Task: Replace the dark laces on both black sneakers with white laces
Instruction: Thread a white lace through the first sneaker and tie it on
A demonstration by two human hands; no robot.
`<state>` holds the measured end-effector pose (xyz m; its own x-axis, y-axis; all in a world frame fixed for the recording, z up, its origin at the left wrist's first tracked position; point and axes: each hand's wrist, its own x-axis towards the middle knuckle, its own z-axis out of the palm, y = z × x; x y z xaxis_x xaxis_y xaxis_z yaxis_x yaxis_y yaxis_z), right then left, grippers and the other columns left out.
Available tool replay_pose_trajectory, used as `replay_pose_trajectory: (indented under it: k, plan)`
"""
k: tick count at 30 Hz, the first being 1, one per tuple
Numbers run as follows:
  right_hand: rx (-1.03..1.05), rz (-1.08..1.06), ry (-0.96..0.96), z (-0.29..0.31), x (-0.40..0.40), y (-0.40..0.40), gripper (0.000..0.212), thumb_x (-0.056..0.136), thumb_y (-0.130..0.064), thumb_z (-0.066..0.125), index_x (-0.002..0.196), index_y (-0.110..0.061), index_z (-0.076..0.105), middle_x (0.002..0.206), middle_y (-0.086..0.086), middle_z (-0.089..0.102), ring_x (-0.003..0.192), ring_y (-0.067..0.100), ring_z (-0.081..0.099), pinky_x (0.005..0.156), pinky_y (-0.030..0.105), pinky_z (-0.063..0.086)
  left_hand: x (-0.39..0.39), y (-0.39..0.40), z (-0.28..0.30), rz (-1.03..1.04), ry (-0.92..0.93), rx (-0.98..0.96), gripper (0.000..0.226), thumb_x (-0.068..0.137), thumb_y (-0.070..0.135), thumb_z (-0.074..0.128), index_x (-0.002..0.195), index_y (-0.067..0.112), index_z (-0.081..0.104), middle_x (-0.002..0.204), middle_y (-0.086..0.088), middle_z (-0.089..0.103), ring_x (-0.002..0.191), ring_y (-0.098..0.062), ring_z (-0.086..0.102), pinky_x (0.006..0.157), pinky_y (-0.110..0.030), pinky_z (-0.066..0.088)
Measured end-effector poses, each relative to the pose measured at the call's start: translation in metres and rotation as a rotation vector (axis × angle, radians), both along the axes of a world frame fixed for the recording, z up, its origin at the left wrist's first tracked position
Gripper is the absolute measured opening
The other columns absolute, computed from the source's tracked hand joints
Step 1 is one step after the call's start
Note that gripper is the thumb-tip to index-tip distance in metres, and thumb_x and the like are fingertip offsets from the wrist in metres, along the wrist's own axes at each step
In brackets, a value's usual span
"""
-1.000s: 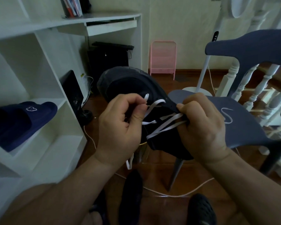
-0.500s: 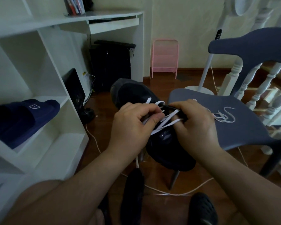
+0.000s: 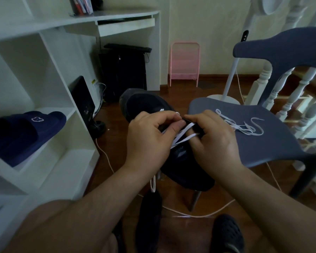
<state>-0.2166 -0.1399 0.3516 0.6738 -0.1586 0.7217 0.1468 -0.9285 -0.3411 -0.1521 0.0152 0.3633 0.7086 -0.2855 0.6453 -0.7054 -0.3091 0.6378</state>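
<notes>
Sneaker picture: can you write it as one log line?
step: lacing | left hand: pinches white lace | right hand: holds lace on black sneaker | spare white lace: on blue chair

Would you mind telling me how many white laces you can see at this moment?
2. One white lace is threaded across the black sneaker held between both hands; the other white lace lies loose on the grey chair seat. More may be hidden behind the hands.
</notes>
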Motion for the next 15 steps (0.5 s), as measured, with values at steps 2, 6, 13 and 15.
replay_pose_trajectory:
  k: [2, 6, 13, 15]
  plan:
    - [0.001, -0.008, -0.003, 0.000, 0.001, 0.002, 0.026, 0.094, -0.016, 0.067, 0.119, -0.012, 0.073, 0.099, -0.002, 0.065, 0.092, 0.009, 0.057, 0.074, 0.011, 0.033, -0.002, -0.002, 0.000, 0.000, 0.094, -0.040, 0.009, 0.091, 0.036, 0.079, 0.097, 0.041, 0.075, 0.089, 0.023, 0.067, 0.093, -0.001, 0.065, 0.083, -0.026, 0.056]
    - [-0.041, -0.003, -0.031, 0.001, 0.000, 0.004, 0.032, 0.092, -0.014, 0.065, 0.123, -0.009, 0.071, 0.099, 0.003, 0.067, 0.091, 0.013, 0.057, 0.076, 0.013, 0.035, 0.000, -0.004, 0.002, -0.041, 0.272, -0.079, 0.020, 0.089, 0.027, 0.082, 0.093, 0.035, 0.064, 0.079, 0.011, 0.071, 0.079, -0.003, 0.071, 0.073, -0.031, 0.061]
    - [-0.075, 0.055, -0.047, 0.001, 0.001, 0.004, 0.040, 0.092, -0.013, 0.061, 0.132, -0.010, 0.068, 0.097, 0.003, 0.068, 0.084, 0.018, 0.062, 0.073, 0.020, 0.043, -0.002, -0.001, 0.009, -0.115, 0.351, 0.019, 0.031, 0.097, 0.018, 0.074, 0.101, 0.042, 0.055, 0.096, 0.013, 0.076, 0.096, 0.009, 0.068, 0.078, -0.006, 0.050]
    - [-0.061, 0.066, -0.062, 0.002, 0.001, 0.000, 0.034, 0.091, -0.015, 0.063, 0.124, -0.009, 0.073, 0.100, 0.003, 0.072, 0.088, 0.016, 0.065, 0.078, 0.017, 0.044, -0.001, 0.002, 0.011, -0.155, 0.376, 0.051, 0.035, 0.099, 0.013, 0.071, 0.108, 0.043, 0.055, 0.101, 0.019, 0.077, 0.101, 0.014, 0.065, 0.079, -0.003, 0.047]
